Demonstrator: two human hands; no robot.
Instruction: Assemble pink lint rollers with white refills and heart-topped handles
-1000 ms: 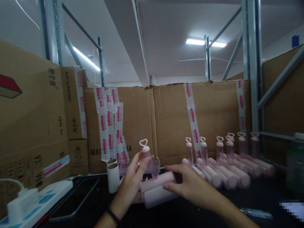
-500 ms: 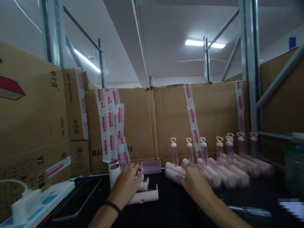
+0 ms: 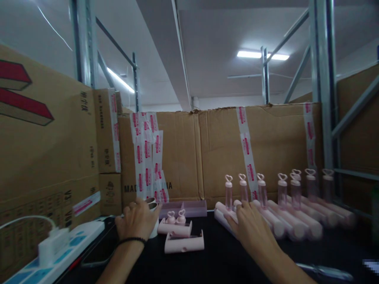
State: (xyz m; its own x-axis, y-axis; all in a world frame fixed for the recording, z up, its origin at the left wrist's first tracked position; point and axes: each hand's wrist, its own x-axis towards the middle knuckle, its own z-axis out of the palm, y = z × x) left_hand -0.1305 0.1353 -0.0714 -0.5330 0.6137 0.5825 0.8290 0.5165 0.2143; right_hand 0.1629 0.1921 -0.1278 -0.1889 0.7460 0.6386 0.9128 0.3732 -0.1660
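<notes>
My left hand (image 3: 136, 221) is beside two upright white cardboard tubes (image 3: 154, 229), partly covering them. Its thumb reaches out across their tops, away from the fingers, whose tips are hidden. My right hand (image 3: 251, 225) is curled over a pale pink cylinder (image 3: 222, 211) at the left end of a row; its fingertips are hidden. Clear pink tubes with heart-loop caps (image 3: 229, 193) stand upright along the row. Between my hands lie an open pink case (image 3: 185, 245) and another pink case (image 3: 174, 228), with two heart-loop caps (image 3: 181, 217) showing at the latter.
A translucent lilac tray (image 3: 194, 209) lies against the cardboard wall (image 3: 217, 154). On the left are a dark phone (image 3: 96, 256) and a white power strip (image 3: 79, 244) with a plugged-in charger (image 3: 53, 246). A pen-like tool (image 3: 328, 272) lies at the front right.
My left hand has moved left from the pink cases to the white tubes, uncovering two heart-loop caps. My right hand stays at the pink cylinders. The whole view has shifted slightly.
</notes>
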